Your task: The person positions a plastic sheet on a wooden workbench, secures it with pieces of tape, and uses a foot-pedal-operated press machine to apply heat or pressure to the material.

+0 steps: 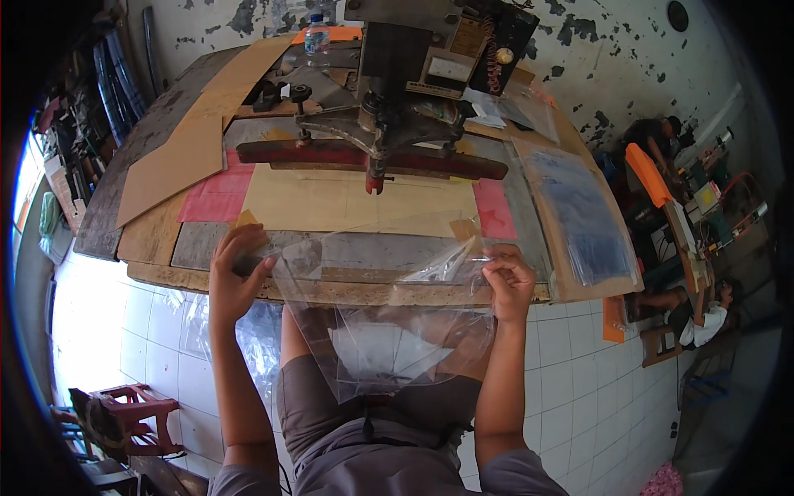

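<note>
A clear plastic sheet (405, 331) hangs in front of me, its upper part over the table's near edge and its lower part above my lap. At its left edge, my left hand (238, 266) is closed on it between thumb and curled fingers. My right hand (508, 279) pinches the upper right edge. Just beyond the sheet, a pale yellow strip (356, 198) with pink pieces (217, 194) at its ends lies on the press bed. Above that strip is the long red bar (298, 155) of a press machine (376, 124), apart from my hands.
A stack of clear plastic sheets (579, 211) lies on cardboard at the table's right. Brown cardboard (174, 169) covers the left side, and a bottle (317, 37) stands at the back. A red stool (141, 417) is at lower left. Two people work at the far right.
</note>
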Demonstrator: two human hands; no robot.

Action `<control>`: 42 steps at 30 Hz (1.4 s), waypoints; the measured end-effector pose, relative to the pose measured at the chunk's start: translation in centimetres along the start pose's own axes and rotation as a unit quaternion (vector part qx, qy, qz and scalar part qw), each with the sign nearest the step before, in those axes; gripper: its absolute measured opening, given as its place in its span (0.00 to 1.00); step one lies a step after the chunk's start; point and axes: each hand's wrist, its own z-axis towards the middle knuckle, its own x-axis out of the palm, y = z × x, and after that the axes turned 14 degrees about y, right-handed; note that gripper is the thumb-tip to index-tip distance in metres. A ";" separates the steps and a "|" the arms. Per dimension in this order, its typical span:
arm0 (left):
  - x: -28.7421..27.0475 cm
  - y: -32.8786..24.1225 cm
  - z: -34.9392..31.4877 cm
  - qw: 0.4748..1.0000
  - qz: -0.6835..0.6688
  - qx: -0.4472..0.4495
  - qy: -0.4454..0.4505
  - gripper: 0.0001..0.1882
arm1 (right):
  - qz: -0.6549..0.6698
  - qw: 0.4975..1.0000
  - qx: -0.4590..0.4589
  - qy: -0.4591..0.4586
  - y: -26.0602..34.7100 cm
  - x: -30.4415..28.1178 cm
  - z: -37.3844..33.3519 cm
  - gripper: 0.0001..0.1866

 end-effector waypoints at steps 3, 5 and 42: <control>-0.3 0.9 0.0 0.995 0.049 0.059 0.056 0.20 | -0.004 1.000 -0.003 0.004 -0.1 -0.3 -0.1 0.09; 0.1 0.5 0.1 0.993 0.082 0.060 0.061 0.20 | -0.011 1.000 0.004 0.004 -0.2 -0.4 -0.3 0.09; 0.8 -19.4 -5.3 0.963 -0.188 0.103 0.163 0.07 | 0.032 0.997 0.065 0.003 16.9 9.1 -7.7 0.06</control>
